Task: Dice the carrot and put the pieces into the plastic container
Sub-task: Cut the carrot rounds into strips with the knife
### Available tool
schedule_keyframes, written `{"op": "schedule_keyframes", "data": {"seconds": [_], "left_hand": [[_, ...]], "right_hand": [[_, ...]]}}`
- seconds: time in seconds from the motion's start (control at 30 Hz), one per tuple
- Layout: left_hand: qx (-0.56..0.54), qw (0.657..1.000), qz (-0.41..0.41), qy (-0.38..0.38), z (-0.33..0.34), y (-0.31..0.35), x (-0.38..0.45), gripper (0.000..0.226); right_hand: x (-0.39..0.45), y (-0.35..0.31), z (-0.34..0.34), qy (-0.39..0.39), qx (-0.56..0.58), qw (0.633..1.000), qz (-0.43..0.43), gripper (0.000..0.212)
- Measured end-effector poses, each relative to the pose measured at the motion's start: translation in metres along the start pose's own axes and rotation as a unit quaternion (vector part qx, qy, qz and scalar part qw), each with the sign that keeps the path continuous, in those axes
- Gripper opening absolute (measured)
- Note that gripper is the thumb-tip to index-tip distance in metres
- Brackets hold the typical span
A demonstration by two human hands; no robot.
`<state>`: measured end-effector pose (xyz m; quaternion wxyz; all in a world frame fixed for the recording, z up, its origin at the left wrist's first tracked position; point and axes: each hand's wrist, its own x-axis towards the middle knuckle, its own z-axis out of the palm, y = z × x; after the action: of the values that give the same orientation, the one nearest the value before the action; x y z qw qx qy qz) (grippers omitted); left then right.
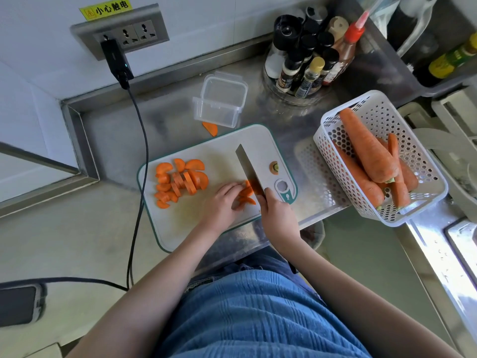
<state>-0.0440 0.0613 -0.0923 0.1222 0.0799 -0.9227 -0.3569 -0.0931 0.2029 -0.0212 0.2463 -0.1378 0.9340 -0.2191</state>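
Right hand point(277, 215) grips the steel cleaver point(249, 171); left hand point(223, 202) pins the orange carrot chunk point(249, 193).
Firm, slick, prone to rolling: hold it flat-side down, fingertips curled back.

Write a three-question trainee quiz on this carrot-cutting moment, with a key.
1. True or false: the plastic container already holds carrot pieces.
2. Which hand grips the knife? A) left hand B) right hand C) neither
3. Fill in: the whole carrots lie in a white ____.

Key
1. False. The container looks empty; the cut pieces sit on the cutting board, and one stray slice lies on the counter near the container.
2. B. The right hand holds the handle, while the left hand steadies the carrot being cut.
3. basket.
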Motion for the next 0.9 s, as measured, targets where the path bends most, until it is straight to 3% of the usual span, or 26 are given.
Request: {"op": "schedule_keyframes", "data": {"seconds": [0.43, 0.63, 0.77, 0.9], "left_hand": [[0.002, 0.999, 0.044, -0.007, 0.01, -0.01, 0.002, 0.015], [0.01, 0.998, 0.026, 0.051, 0.009, 0.007, 0.0, 0.013], [0.025, 0.998, -0.001, 0.05, 0.01, 0.009, -0.001, 0.02], [0.015, 0.998, -0.015, 0.057, 0.007, 0.016, -0.001, 0.021]], "right_hand": [[0.012, 0.004, 0.01, -0.06, -0.104, 0.993, -0.011, 0.017], [0.019, 0.008, -0.001, -0.054, -0.014, 0.998, -0.003, 0.027], [0.011, 0.014, -0.01, 0.0, 0.03, 0.999, 0.021, 0.028], [0.006, 0.015, -0.014, -0.005, 0.03, 0.999, 0.009, 0.029]]}}
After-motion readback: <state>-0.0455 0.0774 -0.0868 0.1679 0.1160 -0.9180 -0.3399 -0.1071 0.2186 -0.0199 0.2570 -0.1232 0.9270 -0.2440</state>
